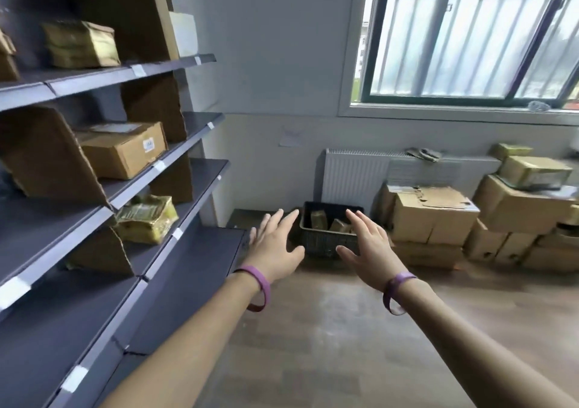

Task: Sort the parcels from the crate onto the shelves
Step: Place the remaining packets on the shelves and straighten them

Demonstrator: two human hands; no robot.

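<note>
A dark crate [322, 241] stands on the floor by the far wall, with two or three yellow-brown parcels [319, 219] inside. My left hand [275, 244] and my right hand [369, 248] are stretched out in front of me, fingers apart, empty, well short of the crate. Grey shelves [131, 72] run along the left. On them lie a yellow taped parcel [145, 219], a brown carton [125, 149] and another taped parcel [80, 44], separated by cardboard dividers [47, 153].
A pile of cardboard boxes [432, 219] stands right of the crate, under the window, with more boxes [526, 201] stacked at the far right. A white radiator [354, 172] is behind the crate. Wooden floor [329, 329] lies between me and the crate.
</note>
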